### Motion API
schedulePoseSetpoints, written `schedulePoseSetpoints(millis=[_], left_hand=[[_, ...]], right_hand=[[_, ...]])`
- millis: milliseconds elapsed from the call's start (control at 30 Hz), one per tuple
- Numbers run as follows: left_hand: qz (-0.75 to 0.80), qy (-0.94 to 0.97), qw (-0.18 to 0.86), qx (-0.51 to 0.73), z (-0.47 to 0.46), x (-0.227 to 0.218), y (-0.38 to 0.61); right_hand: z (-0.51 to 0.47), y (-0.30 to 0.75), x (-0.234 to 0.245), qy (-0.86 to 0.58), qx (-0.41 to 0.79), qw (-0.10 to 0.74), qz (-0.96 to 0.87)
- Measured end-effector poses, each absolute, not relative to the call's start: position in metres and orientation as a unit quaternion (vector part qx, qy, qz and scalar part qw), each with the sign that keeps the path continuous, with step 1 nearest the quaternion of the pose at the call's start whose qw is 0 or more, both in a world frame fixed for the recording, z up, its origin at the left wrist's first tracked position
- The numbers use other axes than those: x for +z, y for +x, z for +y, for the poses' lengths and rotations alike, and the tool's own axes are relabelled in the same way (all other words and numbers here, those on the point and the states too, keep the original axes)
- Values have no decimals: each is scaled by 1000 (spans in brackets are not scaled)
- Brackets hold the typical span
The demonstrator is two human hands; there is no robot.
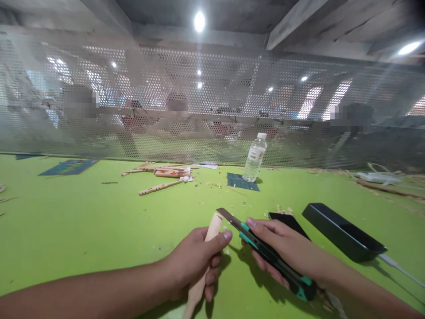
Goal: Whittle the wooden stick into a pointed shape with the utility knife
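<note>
My left hand (202,261) is closed around a pale wooden stick (214,227), its broad end pointing up and away from me. In my right hand (282,248) is a black and green utility knife (259,248). The knife's blade (229,215) is extended and points left, close to the top end of the wood. Whether blade and wood touch, I cannot tell. Part of the stick is hidden behind my left fingers, and its lower end runs toward the bottom edge. Small wood shavings lie on the green table (99,221) around both hands.
Beyond my right hand lie a dark phone (289,221) and a long black box (341,230) with a white cable. A water bottle (255,158) stands on a dark cloth (235,180). Carved sticks (162,187) are at the back, before a perforated metal screen (212,133) with people behind it.
</note>
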State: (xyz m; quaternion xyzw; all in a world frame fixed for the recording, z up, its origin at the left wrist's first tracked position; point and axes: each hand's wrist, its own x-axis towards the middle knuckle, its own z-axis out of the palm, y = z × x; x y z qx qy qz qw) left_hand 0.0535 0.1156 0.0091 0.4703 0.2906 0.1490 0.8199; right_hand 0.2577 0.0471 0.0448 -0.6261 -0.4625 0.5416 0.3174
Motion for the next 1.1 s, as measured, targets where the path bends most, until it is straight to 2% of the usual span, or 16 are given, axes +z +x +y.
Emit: schedulePoseSetpoints(millis=[500,833,1100], left_hand=[[316,416,836,166,113,14,54],[314,514,778,179,113,7,51],[317,507,776,203,111,14,51]], right_hand=[[42,258,51,-635,558,268,-462],[43,256,60,-649,556,255,-453],[39,253,59,-635,567,247,-463]])
